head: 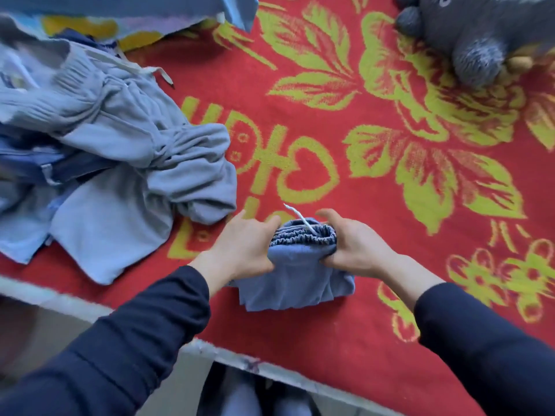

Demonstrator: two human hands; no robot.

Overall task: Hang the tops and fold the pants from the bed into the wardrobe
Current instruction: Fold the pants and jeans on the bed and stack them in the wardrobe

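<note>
A red bed blanket patterned with yellow-green flowers (375, 163) carries folded blue elastic-waist pants (297, 274) near its front edge, gripped by the left hand (243, 250) and right hand (354, 244). A heap of grey-blue clothes (120, 163) lies left; a grey plush toy (480, 34) far right.

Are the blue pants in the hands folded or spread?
Folded: the pants form a compact bundle, waistband layers stacked, gripped by left hand and right hand.

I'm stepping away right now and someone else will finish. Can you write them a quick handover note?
Left hand grips the left side of the folded blue pants; right hand grips the right side, by the waistband.
Pants rest on the red bed cover near its edge; a heap of clothes lies further left.
Done: this pair looks folded.
Left: put it in the wardrobe (not in view), then sort the heap.
</note>
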